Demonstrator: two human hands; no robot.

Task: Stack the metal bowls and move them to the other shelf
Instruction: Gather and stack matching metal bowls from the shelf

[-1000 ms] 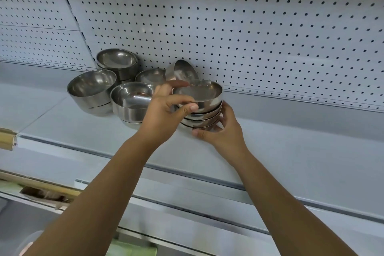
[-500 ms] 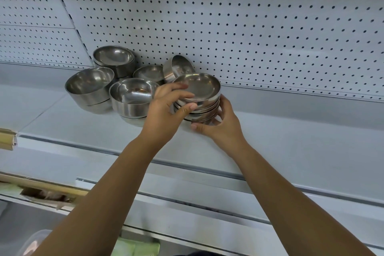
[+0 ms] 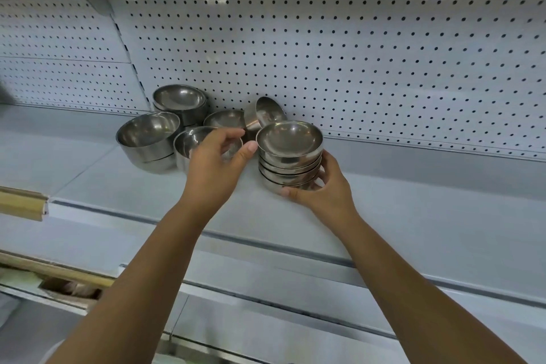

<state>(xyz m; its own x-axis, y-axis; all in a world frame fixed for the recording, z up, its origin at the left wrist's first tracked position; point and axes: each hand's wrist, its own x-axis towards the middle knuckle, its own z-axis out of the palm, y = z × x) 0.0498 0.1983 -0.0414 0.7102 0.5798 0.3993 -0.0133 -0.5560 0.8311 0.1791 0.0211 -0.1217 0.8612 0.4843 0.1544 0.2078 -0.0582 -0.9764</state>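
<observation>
A stack of several shallow metal bowls (image 3: 289, 145) stands on the grey shelf (image 3: 413, 216). My right hand (image 3: 322, 189) grips its lower bowls, thumb at the front and fingers round the right side. Just left of the stack, my left hand (image 3: 212, 165) hovers with its fingers loosely curved, holding nothing. It partly covers a deeper bowl (image 3: 186, 142). More bowls sit behind and to the left: a large one (image 3: 147, 133), a stacked pair (image 3: 180, 97), one at the back (image 3: 224, 120) and one tipped on its side (image 3: 266, 112) against the pegboard.
The white pegboard back wall (image 3: 354, 68) rises behind the bowls. The grey shelf runs on to the right. A wooden strip (image 3: 20, 201) juts out at the left edge. A lower shelf ledge (image 3: 266, 304) lies beneath my arms.
My left hand has let go of the top bowl and drawn off to the left. The stack now rests on the shelf with my right hand still round it.
</observation>
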